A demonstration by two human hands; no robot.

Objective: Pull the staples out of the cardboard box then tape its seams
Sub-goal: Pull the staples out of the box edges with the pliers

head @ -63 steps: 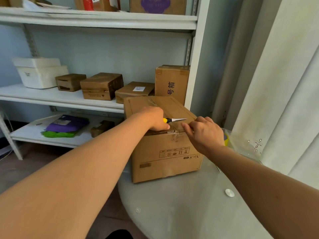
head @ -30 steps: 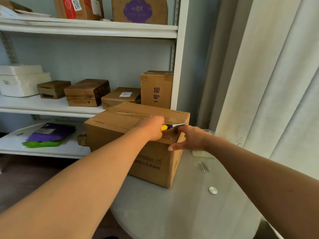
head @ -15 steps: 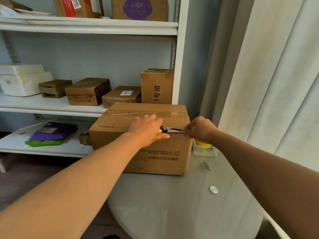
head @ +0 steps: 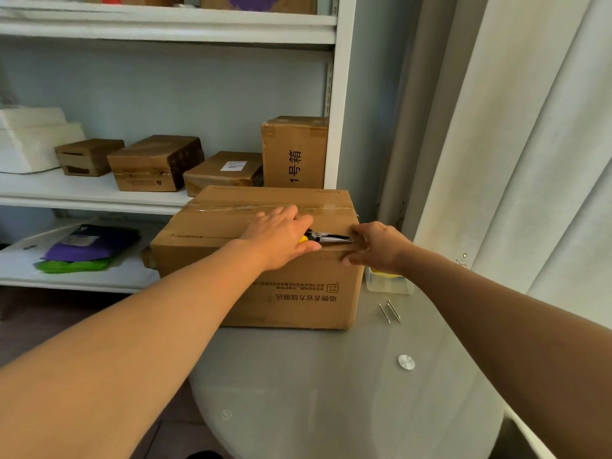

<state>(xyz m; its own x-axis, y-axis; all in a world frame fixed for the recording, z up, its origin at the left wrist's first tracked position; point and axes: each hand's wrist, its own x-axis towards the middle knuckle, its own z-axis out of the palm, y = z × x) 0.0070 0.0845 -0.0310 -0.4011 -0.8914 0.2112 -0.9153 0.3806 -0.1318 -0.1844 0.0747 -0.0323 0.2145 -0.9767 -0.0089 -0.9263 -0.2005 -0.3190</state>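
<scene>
The cardboard box [head: 265,279] sits on the round glass surface [head: 347,385], at its far side, close to the shelf [head: 82,200]. Clear tape runs across the top of the box from left to right.

The left hand [head: 281,240] holds the pliers [head: 326,237], with its fingers curled round the yellow handle. The pliers lie flat along the top near edge of the box. Their thin metal tips point to the right.

The right hand [head: 377,248] is just past the tips, at the right corner of the box. Its fingers rest on the edge and hold nothing that can be seen. This hand is nearest to the spot where the tips end. Any staple there is too small to see.

The next pull likely goes along that edge, right where the tips and the right fingers meet.

Two loose metal pins [head: 389,311] lie on the surface to the right of the box. A small clear tub [head: 387,283] stands just past that corner.
</scene>
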